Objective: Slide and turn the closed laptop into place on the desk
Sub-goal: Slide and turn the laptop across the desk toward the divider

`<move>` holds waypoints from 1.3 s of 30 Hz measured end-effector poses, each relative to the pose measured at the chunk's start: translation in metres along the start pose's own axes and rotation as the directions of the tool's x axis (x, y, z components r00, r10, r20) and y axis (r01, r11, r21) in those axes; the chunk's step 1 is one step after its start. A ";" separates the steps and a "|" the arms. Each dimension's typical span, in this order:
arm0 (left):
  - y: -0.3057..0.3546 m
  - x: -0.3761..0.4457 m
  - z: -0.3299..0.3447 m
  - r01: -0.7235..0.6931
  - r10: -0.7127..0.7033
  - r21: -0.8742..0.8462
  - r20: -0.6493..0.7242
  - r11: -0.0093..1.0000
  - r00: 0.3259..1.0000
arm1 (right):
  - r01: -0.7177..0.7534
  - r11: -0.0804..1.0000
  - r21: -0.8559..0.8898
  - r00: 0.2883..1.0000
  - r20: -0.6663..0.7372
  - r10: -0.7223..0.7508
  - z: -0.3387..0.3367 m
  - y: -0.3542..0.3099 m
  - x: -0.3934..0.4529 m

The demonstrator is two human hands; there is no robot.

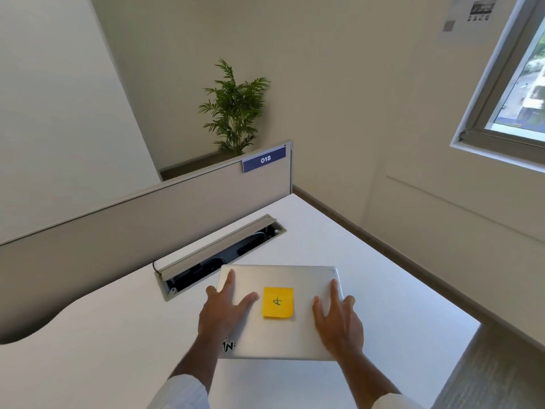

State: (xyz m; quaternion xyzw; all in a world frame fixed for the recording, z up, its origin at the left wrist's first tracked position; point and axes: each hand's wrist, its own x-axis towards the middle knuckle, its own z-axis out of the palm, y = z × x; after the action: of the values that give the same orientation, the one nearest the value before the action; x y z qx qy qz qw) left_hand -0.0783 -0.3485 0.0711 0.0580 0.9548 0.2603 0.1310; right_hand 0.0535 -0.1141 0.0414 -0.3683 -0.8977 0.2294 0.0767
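A closed silver laptop (283, 277) lies flat on the white desk (118, 335), with a yellow sticky note (278, 302) in the middle of its lid and a black sticker at its near left corner. My left hand (224, 311) rests flat on the left part of the lid, fingers spread. On the right part, my right hand (337, 317) presses flat too, its fingers reaching toward the far right edge. Neither hand wraps around the laptop.
An open cable tray (218, 255) with its lid raised is set into the desk just behind the laptop's far left corner. A grey partition (147, 219) labelled 018 bounds the desk's back. The desk's right edge (398, 261) drops to the floor. A plant stands beyond.
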 end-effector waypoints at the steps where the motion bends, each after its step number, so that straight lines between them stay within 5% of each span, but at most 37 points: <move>1: -0.007 -0.003 -0.005 0.011 -0.011 -0.005 -0.006 1.000 1.000 | 0.012 1.000 0.000 1.000 0.004 -0.012 0.003 -0.006 -0.004; 39: -0.214 -0.072 -0.110 0.244 -0.252 -0.071 -0.158 0.967 0.955 | 0.313 0.947 -0.067 0.948 0.074 -0.308 0.107 -0.162 -0.114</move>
State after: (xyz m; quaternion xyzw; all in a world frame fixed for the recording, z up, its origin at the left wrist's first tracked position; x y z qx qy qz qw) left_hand -0.0492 -0.5978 0.0687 -0.0875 0.9552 0.2700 0.0844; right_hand 0.0009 -0.3325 0.0262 -0.2176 -0.9548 0.1905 0.0694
